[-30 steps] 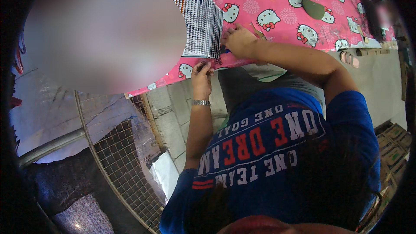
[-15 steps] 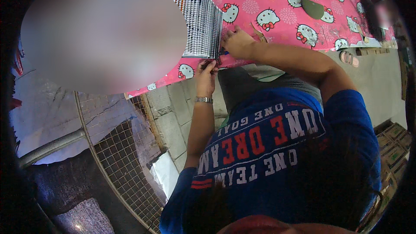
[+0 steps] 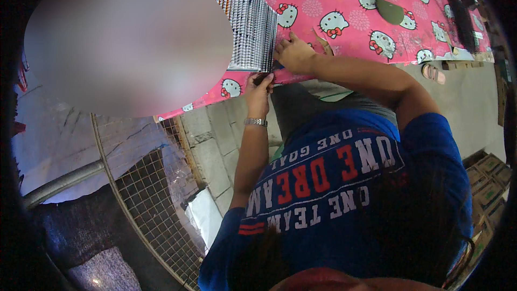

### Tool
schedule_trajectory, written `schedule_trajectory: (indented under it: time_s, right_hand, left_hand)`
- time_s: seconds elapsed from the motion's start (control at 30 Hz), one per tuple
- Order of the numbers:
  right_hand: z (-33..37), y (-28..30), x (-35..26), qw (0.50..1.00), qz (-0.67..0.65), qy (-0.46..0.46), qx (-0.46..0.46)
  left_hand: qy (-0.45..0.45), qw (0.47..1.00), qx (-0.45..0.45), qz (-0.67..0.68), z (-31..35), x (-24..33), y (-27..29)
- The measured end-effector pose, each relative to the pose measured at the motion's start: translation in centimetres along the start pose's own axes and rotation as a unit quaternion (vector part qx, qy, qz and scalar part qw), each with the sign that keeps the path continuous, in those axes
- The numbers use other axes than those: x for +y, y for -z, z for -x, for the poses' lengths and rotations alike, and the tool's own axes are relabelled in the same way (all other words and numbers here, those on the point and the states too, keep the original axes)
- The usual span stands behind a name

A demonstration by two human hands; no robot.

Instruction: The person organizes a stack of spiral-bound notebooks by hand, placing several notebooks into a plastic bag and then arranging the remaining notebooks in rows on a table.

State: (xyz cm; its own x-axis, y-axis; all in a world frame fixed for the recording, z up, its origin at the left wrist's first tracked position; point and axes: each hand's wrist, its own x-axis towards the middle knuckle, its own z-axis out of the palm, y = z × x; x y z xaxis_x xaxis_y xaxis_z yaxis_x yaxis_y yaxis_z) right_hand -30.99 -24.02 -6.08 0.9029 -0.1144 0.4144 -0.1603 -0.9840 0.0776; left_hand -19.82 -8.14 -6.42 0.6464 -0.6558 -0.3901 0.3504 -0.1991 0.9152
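A long row of closely packed sheets or booklets (image 3: 252, 27) with white and dark striped edges lies on a table under a pink cartoon-print cover (image 3: 353, 48). At its near right corner, my left hand (image 3: 259, 92), with a metal watch on the wrist, is closed with thumb and fingers pinched around a small dark thing I cannot make out. My right hand (image 3: 295, 55) rests on the cover against the row's right side, its fingers curled in toward the edge. Whatever they grip is hidden, though a bit of blue shows beneath them. A blurred oval hides most of the row's left part.
A dark green rounded piece (image 3: 390, 12) lies on the cover, with black wire coils (image 3: 462, 21) at the far right. A torn brown patch (image 3: 325, 46) is beside my right hand. Below are a pink slipper (image 3: 433, 74), cartons (image 3: 487, 188) and a wire mesh rack (image 3: 148, 194).
My left hand has shifted very slightly right, its thumb still pressed to the dark thing. My right hand stays at the row's edge, almost unmoved.
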Motion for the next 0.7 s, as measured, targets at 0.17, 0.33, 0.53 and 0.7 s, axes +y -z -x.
schedule_trajectory:
  time_s: [0.17, 0.33, 0.53, 0.7]
  right_hand:
    - [-1.5, 2.1, -0.4, 0.945, -0.148, -0.073, -0.284]
    - [-0.1, 1.4, 0.6, 0.943, -0.106, -0.052, -0.312]
    - [-0.9, 1.0, -0.4, 0.994, -0.029, -0.014, -0.107]
    - [-0.8, 2.4, -0.2, 0.940, -0.142, -0.102, -0.292]
  left_hand:
    - [-0.022, 0.996, -0.002, -0.092, -0.4, -0.5, 0.4]
    - [-0.026, 0.997, 0.008, -0.077, -0.3, -0.9, 0.2]
    - [-0.142, 0.939, 0.062, -0.306, -2.0, -2.9, 0.8]
    - [-0.180, 0.934, 0.073, -0.301, -1.7, -2.7, 1.0]
